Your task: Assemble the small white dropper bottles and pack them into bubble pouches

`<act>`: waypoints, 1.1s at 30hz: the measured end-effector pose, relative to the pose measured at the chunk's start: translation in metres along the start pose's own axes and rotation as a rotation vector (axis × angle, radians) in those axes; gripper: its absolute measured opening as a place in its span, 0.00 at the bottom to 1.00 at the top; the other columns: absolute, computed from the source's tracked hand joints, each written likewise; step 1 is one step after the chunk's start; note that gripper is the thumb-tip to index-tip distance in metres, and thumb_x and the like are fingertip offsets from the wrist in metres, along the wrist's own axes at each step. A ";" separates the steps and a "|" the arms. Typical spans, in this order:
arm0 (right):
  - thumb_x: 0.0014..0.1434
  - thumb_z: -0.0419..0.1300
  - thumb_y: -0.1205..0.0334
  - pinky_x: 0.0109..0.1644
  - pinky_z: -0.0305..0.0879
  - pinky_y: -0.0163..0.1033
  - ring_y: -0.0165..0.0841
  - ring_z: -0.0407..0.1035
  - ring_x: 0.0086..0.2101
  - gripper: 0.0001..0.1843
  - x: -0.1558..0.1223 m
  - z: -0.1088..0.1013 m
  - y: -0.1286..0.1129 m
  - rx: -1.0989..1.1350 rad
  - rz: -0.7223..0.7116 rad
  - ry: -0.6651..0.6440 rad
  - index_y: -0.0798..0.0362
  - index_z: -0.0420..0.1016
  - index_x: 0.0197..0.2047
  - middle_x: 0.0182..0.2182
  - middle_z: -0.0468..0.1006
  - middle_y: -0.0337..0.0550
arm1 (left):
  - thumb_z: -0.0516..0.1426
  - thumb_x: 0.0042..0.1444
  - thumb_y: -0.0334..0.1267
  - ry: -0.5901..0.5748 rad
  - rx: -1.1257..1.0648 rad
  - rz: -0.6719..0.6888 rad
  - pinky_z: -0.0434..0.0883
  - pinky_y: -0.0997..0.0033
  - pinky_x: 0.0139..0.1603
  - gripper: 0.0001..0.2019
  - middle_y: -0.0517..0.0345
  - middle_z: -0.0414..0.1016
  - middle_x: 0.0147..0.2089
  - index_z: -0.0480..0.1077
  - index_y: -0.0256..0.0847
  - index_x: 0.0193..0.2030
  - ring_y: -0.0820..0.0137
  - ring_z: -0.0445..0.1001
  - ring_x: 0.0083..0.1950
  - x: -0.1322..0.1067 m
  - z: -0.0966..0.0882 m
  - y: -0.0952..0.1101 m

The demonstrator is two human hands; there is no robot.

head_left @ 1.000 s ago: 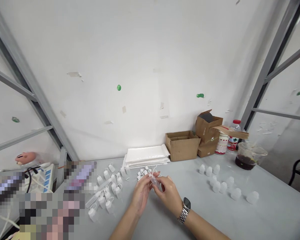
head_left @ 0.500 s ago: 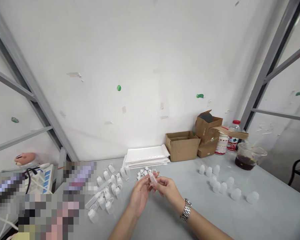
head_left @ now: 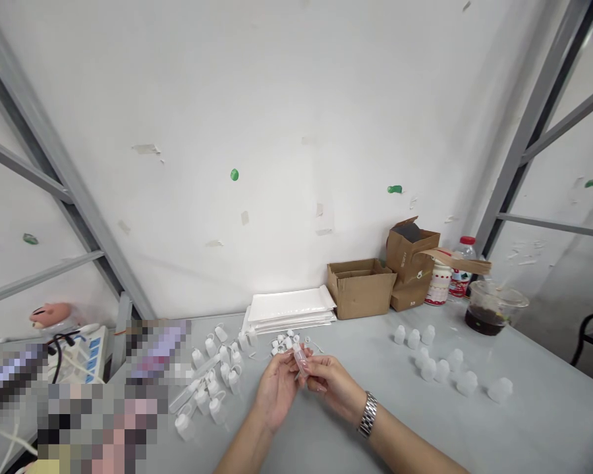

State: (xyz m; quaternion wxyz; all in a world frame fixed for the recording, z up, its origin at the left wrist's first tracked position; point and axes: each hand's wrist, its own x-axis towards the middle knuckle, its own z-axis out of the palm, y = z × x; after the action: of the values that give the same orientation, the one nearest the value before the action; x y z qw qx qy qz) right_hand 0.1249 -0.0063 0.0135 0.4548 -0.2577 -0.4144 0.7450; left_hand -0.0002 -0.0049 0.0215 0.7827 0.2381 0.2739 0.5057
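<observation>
Between my hands, above the middle of the table, is a small clear plastic bottle (head_left: 301, 361), its top pointing away and slightly left. My left hand (head_left: 279, 390) has its fingertips closed on the bottle's left side, near the neck. My right hand (head_left: 333, 387), with a metal watch at the wrist, pinches the body from the right. Just beyond my fingers lies a small pile of white caps (head_left: 281, 343), partly hidden by the hands. Several white-capped small bottles (head_left: 217, 409) with strap loops stand to the left. Several translucent small bottles (head_left: 467, 382) stand at the right.
White padded envelopes (head_left: 289, 306) are stacked against the wall, beside an open cardboard box (head_left: 363, 296) and a brown paper bag (head_left: 409, 289). A clear bowl of dark liquid (head_left: 489, 319) stands at the far right. A power strip (head_left: 91, 355) is at the left.
The bottle has turned a little in my fingers and more of its body shows. My right fingers have shifted slightly down its side. The surrounding things are unmoved.
</observation>
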 end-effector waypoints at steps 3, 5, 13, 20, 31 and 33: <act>0.45 0.64 0.60 0.22 0.37 0.32 0.18 0.47 0.16 0.10 -0.001 0.000 -0.001 0.085 0.036 -0.057 0.61 0.75 0.24 0.19 0.70 0.39 | 0.49 0.52 0.33 0.015 0.006 0.006 0.66 0.70 0.43 0.12 0.49 0.77 0.34 0.74 0.32 0.33 0.67 0.73 0.39 -0.002 0.000 0.000; 0.46 0.64 0.59 0.23 0.39 0.31 0.18 0.45 0.16 0.12 -0.002 -0.001 -0.002 0.141 0.076 -0.115 0.61 0.76 0.29 0.20 0.70 0.39 | 0.50 0.52 0.34 0.025 0.015 -0.006 0.66 0.69 0.44 0.12 0.49 0.77 0.35 0.74 0.32 0.34 0.66 0.73 0.40 -0.003 0.000 0.000; 0.44 0.64 0.49 0.22 0.43 0.31 0.20 0.49 0.16 0.18 0.001 0.002 0.000 -0.099 -0.050 -0.083 0.58 0.71 0.25 0.20 0.66 0.35 | 0.53 0.52 0.42 0.031 0.094 0.021 0.66 0.70 0.44 0.14 0.49 0.76 0.39 0.73 0.34 0.39 0.65 0.71 0.45 -0.004 0.003 0.004; 0.45 0.63 0.51 0.31 0.58 0.34 0.28 0.61 0.27 0.16 -0.003 0.011 0.003 -0.495 -0.309 0.210 0.53 0.64 0.27 0.26 0.67 0.36 | 0.56 0.50 0.45 -0.041 0.135 0.162 0.65 0.68 0.42 0.13 0.50 0.75 0.40 0.72 0.38 0.37 0.64 0.71 0.44 -0.005 0.002 0.001; 0.49 0.58 0.46 0.33 0.61 0.37 0.29 0.64 0.25 0.19 0.002 0.003 -0.001 -0.443 -0.140 -0.038 0.55 0.73 0.33 0.24 0.71 0.38 | 0.60 0.45 0.43 0.093 0.286 0.243 0.65 0.69 0.32 0.13 0.46 0.74 0.46 0.73 0.37 0.37 0.67 0.72 0.35 -0.003 -0.002 0.003; 0.49 0.58 0.45 0.34 0.61 0.38 0.29 0.65 0.25 0.19 0.002 0.002 -0.002 -0.424 -0.139 -0.019 0.54 0.74 0.32 0.26 0.73 0.39 | 0.60 0.46 0.42 0.070 0.266 0.217 0.66 0.67 0.36 0.14 0.45 0.73 0.49 0.74 0.37 0.40 0.63 0.72 0.40 -0.005 0.000 0.005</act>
State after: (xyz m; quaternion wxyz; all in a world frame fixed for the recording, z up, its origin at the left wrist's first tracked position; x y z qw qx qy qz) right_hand 0.1238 -0.0044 0.0163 0.4369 -0.3111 -0.5829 0.6104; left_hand -0.0056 -0.0074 0.0258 0.6751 0.3501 0.3380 0.5544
